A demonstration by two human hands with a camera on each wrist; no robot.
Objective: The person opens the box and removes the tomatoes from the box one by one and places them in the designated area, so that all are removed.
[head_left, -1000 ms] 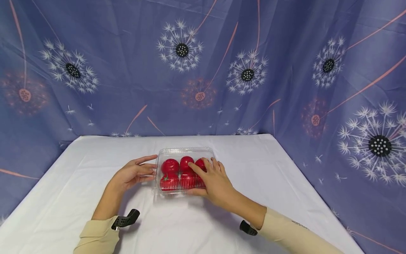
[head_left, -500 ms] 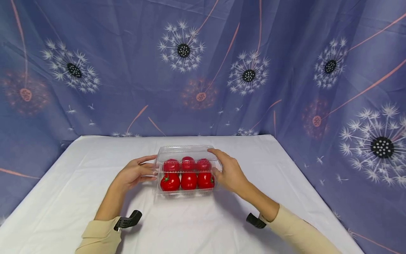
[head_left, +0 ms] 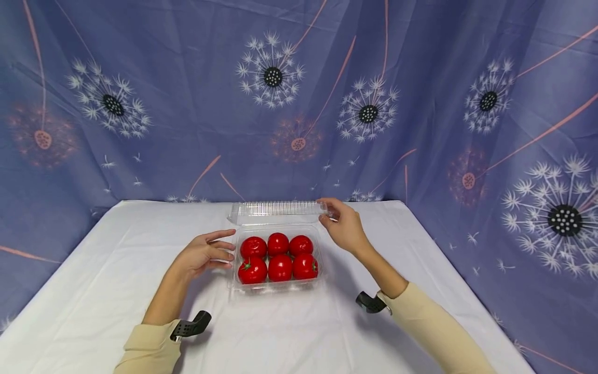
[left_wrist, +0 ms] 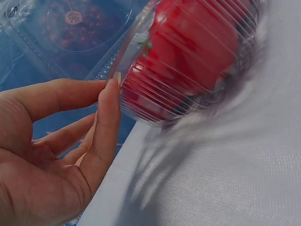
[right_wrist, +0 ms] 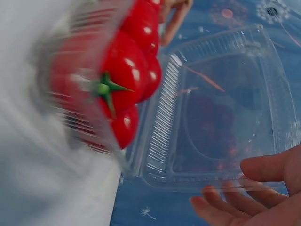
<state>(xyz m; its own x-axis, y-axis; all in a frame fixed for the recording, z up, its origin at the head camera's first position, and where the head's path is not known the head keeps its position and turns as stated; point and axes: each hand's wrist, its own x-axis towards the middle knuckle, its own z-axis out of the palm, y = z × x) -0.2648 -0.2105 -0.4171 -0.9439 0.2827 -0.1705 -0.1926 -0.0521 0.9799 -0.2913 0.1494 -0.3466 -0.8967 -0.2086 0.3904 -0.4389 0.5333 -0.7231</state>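
A clear plastic clamshell box [head_left: 277,285] sits mid-table on the white cloth, with several red tomatoes [head_left: 279,258] inside. Its hinged lid [head_left: 275,209] stands raised behind the box. My right hand [head_left: 326,211] pinches the lid's right corner between thumb and fingers. In the right wrist view the lid [right_wrist: 221,108] lies open beside the tomatoes [right_wrist: 127,70], with my right hand [right_wrist: 235,190] at its edge. My left hand [head_left: 220,250] rests straight-fingered against the box's left wall. The left wrist view shows a fingertip [left_wrist: 112,89] touching the ribbed box [left_wrist: 188,70].
The white-clothed table [head_left: 117,270] stretches to both sides and toward me. A blue curtain with dandelion prints [head_left: 280,104] hangs behind and along both sides. Black camera mounts [head_left: 191,324] sit on both cream-sleeved wrists.
My right hand came off the top of the closed box, took the lid's right corner and swung it up and back. The box now stands open. My left hand stayed at the left wall.
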